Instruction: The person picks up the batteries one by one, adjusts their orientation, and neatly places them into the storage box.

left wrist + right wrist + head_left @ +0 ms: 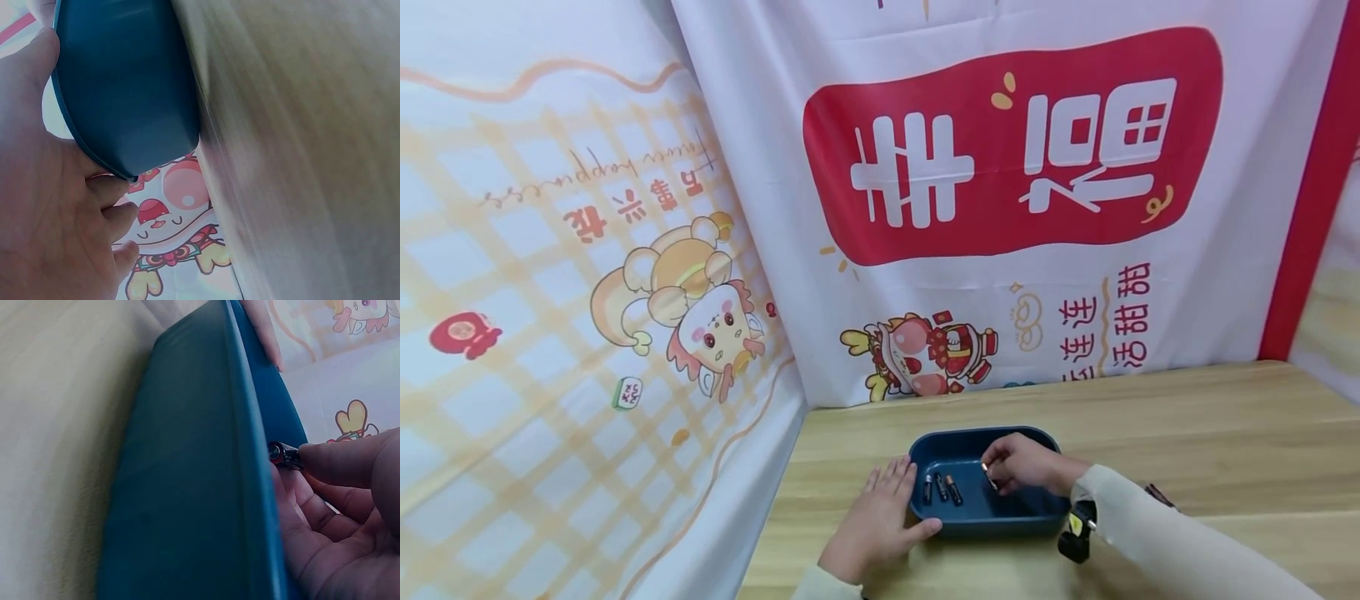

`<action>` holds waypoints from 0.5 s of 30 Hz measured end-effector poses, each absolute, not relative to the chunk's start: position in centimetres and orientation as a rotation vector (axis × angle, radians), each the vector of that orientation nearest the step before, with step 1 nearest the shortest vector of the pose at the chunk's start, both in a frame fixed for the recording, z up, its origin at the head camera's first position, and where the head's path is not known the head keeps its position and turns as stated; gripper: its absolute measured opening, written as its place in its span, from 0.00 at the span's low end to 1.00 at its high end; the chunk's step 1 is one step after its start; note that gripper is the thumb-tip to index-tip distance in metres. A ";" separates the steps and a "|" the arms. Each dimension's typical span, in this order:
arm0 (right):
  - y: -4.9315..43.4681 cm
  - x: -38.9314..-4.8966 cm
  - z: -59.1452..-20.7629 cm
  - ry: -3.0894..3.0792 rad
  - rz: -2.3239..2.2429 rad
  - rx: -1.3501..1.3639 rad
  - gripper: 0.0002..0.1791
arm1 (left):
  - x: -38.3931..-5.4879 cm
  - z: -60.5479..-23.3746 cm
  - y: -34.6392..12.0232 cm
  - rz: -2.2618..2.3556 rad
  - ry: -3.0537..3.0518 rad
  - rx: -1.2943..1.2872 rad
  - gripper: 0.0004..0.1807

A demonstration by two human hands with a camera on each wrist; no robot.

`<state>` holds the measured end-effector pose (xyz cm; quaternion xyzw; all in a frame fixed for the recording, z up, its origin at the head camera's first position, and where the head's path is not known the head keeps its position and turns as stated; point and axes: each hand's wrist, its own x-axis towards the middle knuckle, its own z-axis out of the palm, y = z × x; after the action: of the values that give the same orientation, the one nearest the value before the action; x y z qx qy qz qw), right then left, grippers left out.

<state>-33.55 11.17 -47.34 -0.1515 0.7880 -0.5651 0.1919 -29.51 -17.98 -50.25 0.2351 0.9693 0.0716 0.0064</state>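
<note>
A person's 2 bare hands work at a dark blue tray [977, 527] with rounded corners, set on a wood-grain bench [850, 450]. The right hand [1021, 463] reaches into the tray from the right; its grip is closed on 1 small battery [990, 477], pinched between thumb and fingers. The head view shows this battery tilted within the tray's outline, right of the middle; whether it touches the tray floor I cannot tell. In the right wrist view, its round end faces the camera just beside the rim.

At the tray's left end, 3 more batteries [942, 487] lie side by side on the floor of the tray, near the left wall. They are dark, and the rightmost has a copper-coloured end.

The left hand [880, 518] rests against the tray's left end, its grip open: the fingers stretch along the side and the thumb touches the near rim.

Pale sleeves [1180, 533] cover the forearms, and a black device [1075, 533] sits at the right wrist. Beyond that forearm, a dark slender object [1159, 495] lies on the bench, partly hidden. Behind hangs white cloth with a red panel [1007, 150] bearing 2 large white characters, turned sideways.
</note>
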 end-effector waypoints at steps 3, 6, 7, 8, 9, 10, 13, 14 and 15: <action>10.8 -33.9 -47.6 2.231 -1.581 -0.412 0.09 | -29.4 -50.3 -17.9 0.232 3.032 0.735 0.54; 10.5 -34.2 -47.8 2.255 -1.569 -0.396 0.09 | -29.3 -50.4 -17.9 0.240 3.030 0.734 0.54; 10.4 -34.3 -47.9 2.260 -1.565 -0.392 0.09 | -29.3 -50.4 -17.9 0.243 3.028 0.732 0.54; 10.4 -34.4 -48.0 2.263 -1.560 -0.389 0.09 | -29.3 -50.4 -17.9 0.241 3.025 0.729 0.54; 10.3 -34.4 -48.1 2.266 -1.557 -0.387 0.09 | -29.3 -50.5 -18.0 0.244 3.023 0.728 0.54; 10.2 -34.5 -48.2 2.270 -1.553 -0.382 0.09 | -29.3 -50.5 -18.0 0.246 3.022 0.726 0.54; 10.1 -34.8 -48.5 2.275 -1.545 -0.373 0.09 | -29.3 -50.4 -18.1 0.249 3.019 0.728 0.54; 10.1 -34.9 -48.5 2.276 -1.543 -0.367 0.10 | -29.3 -50.3 -18.1 0.245 3.018 0.730 0.54; 10.1 -35.0 -48.6 2.275 -1.541 -0.363 0.10 | -29.3 -50.3 -18.1 0.247 3.017 0.735 0.54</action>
<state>-34.96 10.05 -48.59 -0.1287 0.8068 -0.5465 0.1838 -29.34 -18.11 -50.31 0.2358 0.9685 0.0792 0.0132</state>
